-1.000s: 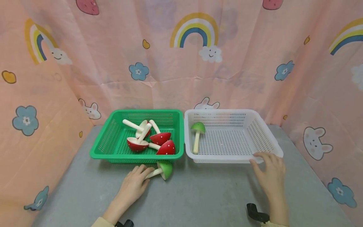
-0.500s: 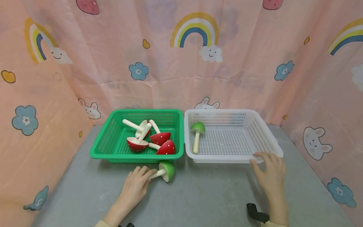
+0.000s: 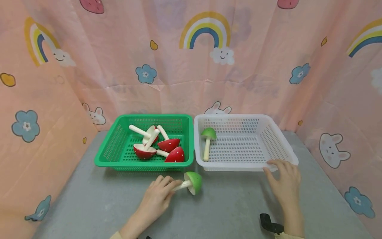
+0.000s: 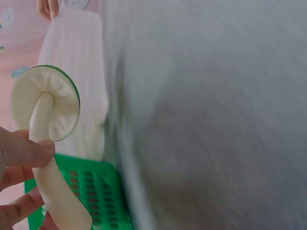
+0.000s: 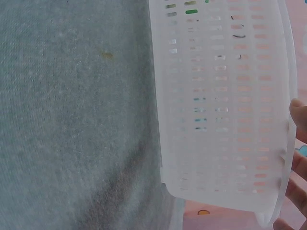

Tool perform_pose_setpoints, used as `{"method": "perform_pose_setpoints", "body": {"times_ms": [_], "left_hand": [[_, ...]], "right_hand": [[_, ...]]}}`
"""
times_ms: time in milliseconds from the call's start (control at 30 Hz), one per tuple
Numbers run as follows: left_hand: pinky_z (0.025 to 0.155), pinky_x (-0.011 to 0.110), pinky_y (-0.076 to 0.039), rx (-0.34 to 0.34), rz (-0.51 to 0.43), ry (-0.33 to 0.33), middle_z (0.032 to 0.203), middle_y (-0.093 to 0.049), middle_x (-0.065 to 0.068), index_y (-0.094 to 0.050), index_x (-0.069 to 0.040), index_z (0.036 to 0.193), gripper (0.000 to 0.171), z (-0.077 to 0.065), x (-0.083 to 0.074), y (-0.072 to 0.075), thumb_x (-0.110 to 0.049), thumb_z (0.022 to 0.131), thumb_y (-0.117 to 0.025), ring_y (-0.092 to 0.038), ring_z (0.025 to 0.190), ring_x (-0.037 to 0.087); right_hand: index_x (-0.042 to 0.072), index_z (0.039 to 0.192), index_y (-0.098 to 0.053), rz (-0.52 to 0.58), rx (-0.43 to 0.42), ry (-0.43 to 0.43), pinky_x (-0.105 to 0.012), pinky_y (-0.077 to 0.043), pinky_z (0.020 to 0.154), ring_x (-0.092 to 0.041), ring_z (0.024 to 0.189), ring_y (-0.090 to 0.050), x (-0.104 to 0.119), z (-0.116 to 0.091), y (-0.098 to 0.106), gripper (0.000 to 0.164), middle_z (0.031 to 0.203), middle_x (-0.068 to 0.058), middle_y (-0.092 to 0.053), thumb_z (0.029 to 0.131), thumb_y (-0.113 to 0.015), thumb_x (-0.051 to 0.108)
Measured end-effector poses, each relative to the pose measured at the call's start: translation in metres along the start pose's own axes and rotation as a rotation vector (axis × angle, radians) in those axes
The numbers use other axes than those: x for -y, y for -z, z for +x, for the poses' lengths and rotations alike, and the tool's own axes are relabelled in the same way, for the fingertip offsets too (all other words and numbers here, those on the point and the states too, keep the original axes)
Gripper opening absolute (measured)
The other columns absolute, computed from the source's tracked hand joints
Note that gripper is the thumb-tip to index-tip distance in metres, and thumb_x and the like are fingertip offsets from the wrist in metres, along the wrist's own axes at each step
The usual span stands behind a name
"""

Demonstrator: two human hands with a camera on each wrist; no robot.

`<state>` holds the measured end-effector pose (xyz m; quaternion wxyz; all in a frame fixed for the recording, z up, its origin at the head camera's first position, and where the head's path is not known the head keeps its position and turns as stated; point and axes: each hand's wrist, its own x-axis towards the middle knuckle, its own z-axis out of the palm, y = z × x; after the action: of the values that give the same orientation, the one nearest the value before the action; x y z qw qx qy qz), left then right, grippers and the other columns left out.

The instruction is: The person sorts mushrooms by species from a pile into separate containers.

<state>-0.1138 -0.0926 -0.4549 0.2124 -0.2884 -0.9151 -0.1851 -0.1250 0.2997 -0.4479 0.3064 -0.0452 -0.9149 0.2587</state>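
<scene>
My left hand point(image 3: 157, 196) pinches a toy mushroom with a green cap point(image 3: 194, 183) by its white stem, in front of the gap between the two baskets. In the left wrist view the thumb and fingers point(image 4: 26, 153) close round the stem, and the cap's pale underside point(image 4: 45, 103) faces the camera. My right hand point(image 3: 285, 181) holds the near right corner of the white basket point(image 3: 235, 165), with its thumb outside and fingers over the rim. Another green-capped mushroom point(image 3: 208, 134) lies inside that basket, at its left end.
A green basket point(image 3: 143, 164) stands against the white one's left side. Several red-capped mushrooms point(image 3: 168, 145) lie in it. Behind both hangs a pink printed curtain point(image 3: 191, 73). A black wrist-camera mount point(image 3: 270, 225) sits by the right wrist, above the grey table point(image 3: 226, 205).
My left hand has carried the green-capped mushroom to the right, from in front of the green basket toward the white one. The right hand keeps its place on the rim.
</scene>
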Motion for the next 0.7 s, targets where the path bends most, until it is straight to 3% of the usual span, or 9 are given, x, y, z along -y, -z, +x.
{"method": "perform_pose_setpoints", "body": {"times_ms": [367,700], "left_hand": [[0.065,0.016,-0.040,0.033,-0.079,-0.051,0.096,-0.062,-0.012,-0.067,-0.028,0.113,0.046,0.030,-0.035,0.001,-0.004,0.076,-0.078,-0.047,0.082,0.004],[0.068,0.017,-0.039,-0.011,-0.143,-0.114,0.097,-0.062,-0.011,-0.067,-0.027,0.114,0.038,0.064,-0.057,0.006,-0.007,0.082,-0.074,-0.046,0.082,0.006]], "right_hand": [[0.005,0.104,-0.065,0.006,-0.007,0.012,-0.062,-0.030,0.091,-0.043,0.111,-0.045,0.000,-0.001,0.003,0.025,0.115,-0.023,-0.058,0.081,-0.074,0.010],[0.004,0.101,-0.065,0.029,-0.036,0.056,-0.061,-0.031,0.089,-0.043,0.108,-0.046,0.001,-0.001,0.001,0.027,0.111,-0.023,-0.059,0.077,-0.077,0.009]]}}
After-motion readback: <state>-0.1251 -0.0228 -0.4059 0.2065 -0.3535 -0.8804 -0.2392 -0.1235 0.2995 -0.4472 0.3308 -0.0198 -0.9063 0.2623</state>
